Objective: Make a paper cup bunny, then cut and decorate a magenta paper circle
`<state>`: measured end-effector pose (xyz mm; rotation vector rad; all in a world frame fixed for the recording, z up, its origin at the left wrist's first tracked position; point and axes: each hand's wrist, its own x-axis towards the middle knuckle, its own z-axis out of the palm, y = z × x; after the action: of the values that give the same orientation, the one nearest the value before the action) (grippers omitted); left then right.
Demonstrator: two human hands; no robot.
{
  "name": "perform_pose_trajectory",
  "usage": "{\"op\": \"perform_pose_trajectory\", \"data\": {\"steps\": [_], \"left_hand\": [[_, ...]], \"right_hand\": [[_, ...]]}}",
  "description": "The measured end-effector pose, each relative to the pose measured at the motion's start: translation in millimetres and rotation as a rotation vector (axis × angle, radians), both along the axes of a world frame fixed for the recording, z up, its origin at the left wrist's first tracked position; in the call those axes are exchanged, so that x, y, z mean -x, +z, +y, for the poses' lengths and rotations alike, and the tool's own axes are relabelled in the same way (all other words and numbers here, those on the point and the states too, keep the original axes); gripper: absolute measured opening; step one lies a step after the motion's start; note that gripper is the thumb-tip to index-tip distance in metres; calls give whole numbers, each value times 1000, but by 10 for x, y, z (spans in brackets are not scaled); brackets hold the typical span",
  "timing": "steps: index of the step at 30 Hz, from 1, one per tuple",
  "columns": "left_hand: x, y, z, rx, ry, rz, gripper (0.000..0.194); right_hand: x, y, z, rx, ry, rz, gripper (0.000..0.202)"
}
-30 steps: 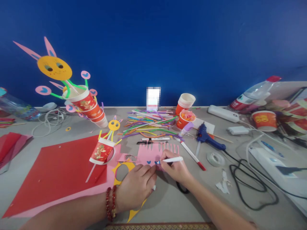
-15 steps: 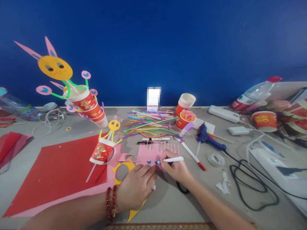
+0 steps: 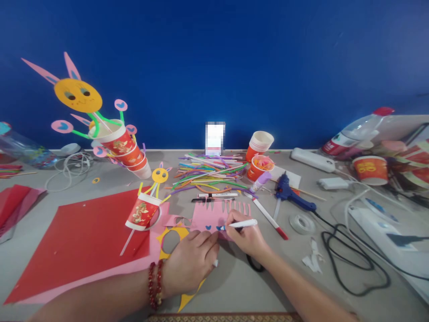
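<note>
A pink sheet of paper (image 3: 204,215) with a cut, toothed top edge lies in front of me, bearing two small blue heart shapes. My right hand (image 3: 246,232) is closed round a white marker (image 3: 244,223), its tip at the right-hand blue heart. My left hand (image 3: 192,259) presses on the paper's lower left edge, fingers together and bent. A small white piece (image 3: 215,263) pokes out from under its fingers, mostly hidden. Yellow paper with cut-out holes (image 3: 182,231) lies partly beneath that hand. Beside it stands a small paper-cup figure (image 3: 143,211) with a yellow face.
Red paper (image 3: 90,241) covers the left side, near a tall cup figure (image 3: 114,138). Behind the pink sheet lie pens (image 3: 217,195) and a pile of coloured sticks (image 3: 208,172). Right are paper cups (image 3: 259,143), a blue glue gun (image 3: 295,194), a tape roll (image 3: 302,223) and cables.
My right hand and the marker have shifted very slightly to the right at the same blue heart. The left hand stays in place.
</note>
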<state>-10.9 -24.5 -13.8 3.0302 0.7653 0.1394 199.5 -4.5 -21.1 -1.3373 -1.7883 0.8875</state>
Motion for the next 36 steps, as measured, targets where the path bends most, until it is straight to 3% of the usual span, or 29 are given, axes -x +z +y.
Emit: {"op": "perform_pose_trajectory", "data": {"steps": [12,19,36], "left_hand": [[-7,8,5,9,4,2,31],[0,1,5,0,-3,5,30],[-9,15,-2,20,2,12,30]], "right_hand": [[-12,-46,-2,-2,10,-8,12],[-20,-18,-13,-32,-103,83,15],[-29,-71,-13,-2,-57,7,15]]}}
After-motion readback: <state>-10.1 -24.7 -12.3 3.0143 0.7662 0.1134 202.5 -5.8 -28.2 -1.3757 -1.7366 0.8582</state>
